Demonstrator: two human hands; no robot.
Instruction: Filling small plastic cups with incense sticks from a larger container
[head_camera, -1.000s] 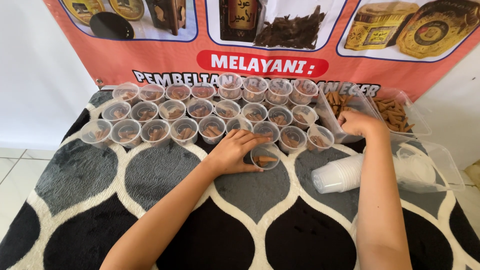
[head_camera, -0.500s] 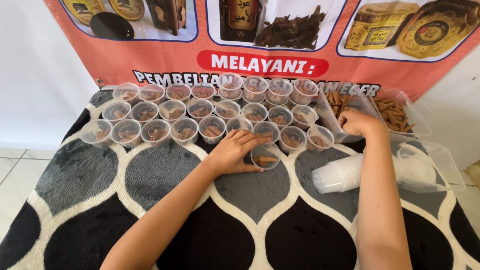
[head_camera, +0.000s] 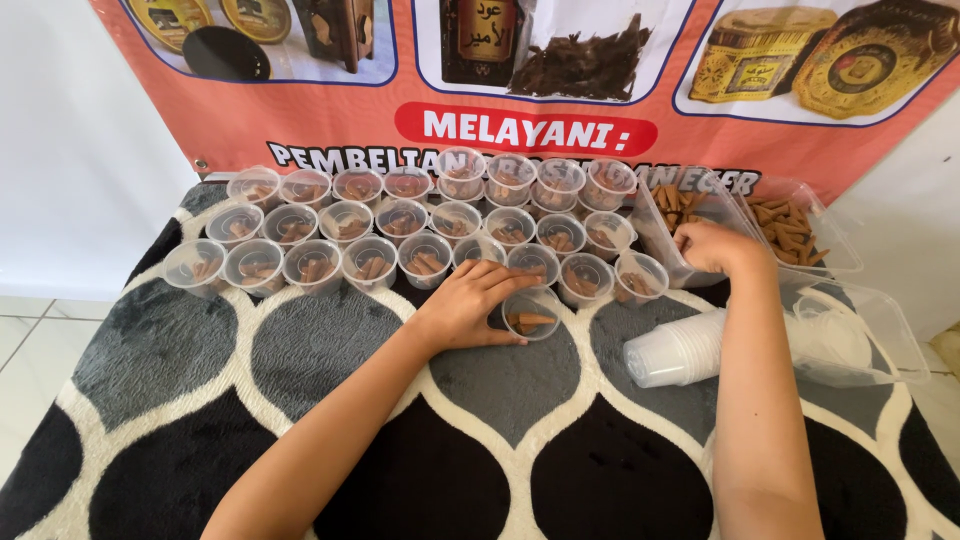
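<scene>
At frame centre, left hand (head_camera: 470, 308) curls its fingers around a small clear cup (head_camera: 531, 312) of brown cones, while right hand (head_camera: 710, 247), upper right, closes on cones in a clear tray (head_camera: 655, 222).

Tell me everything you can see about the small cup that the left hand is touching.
The small cup is round, clear and looks like thin plastic, with no lid. It stands upright on the black, grey and cream rug, alone in front of the rows of similar filled cups. Inside lie a few small brown cone-shaped pieces. The left hand curls around its left side, fingers touching the rim.
</scene>
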